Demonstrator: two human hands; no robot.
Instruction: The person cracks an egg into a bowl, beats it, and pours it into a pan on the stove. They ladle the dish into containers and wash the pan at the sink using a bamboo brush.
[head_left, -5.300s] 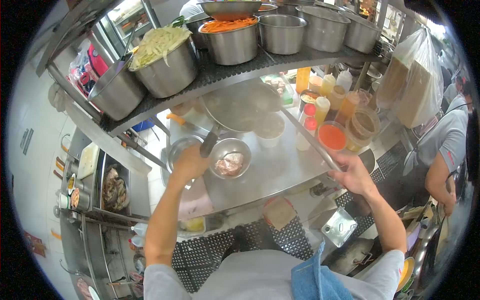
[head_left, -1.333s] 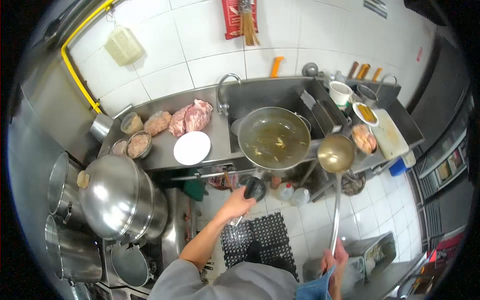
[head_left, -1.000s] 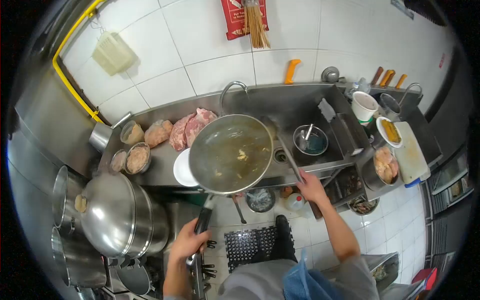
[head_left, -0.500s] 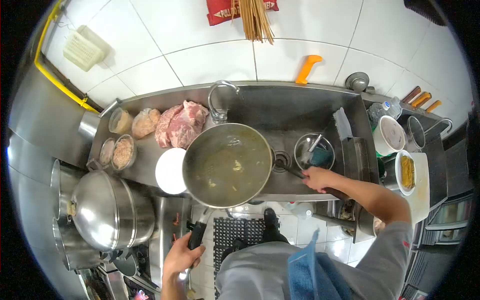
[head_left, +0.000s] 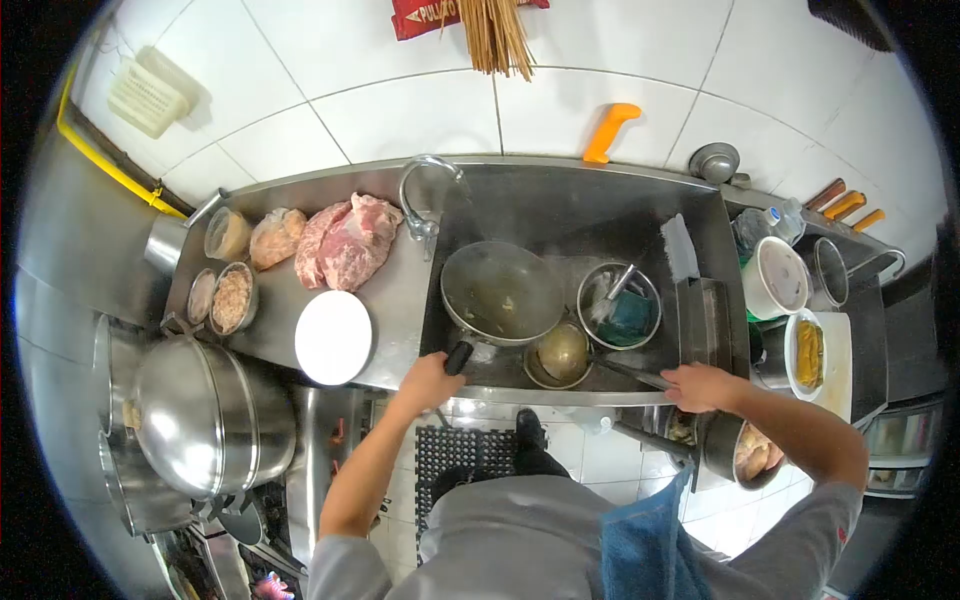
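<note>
My left hand (head_left: 432,383) is wrapped around the black handle of a wide frying pan (head_left: 500,295) at the sink's left side. Murky liquid with a few pale food bits lies in the pan. My right hand (head_left: 698,387) grips the long dark handle of a small round metal pot (head_left: 560,358), which sits low in the sink beside the pan's lower right edge. Its inside looks yellowish-brown. Right of the pan is a metal bowl (head_left: 610,338) holding a green scouring pad (head_left: 630,318) and a shiny metal piece.
Raw meat (head_left: 350,240), a white plate (head_left: 334,338) and small food containers (head_left: 232,298) stand on the left counter. The faucet (head_left: 420,215) rises at the sink's left edge. A large lidded pot (head_left: 200,420) is at left; a white bucket (head_left: 777,278) and yellow food tray (head_left: 808,352) are at right.
The frying pan has moved right and away from me, from the counter's edge over into the sink. The small pot now shows beside it. My left hand moved up and right; my right hand moved right.
</note>
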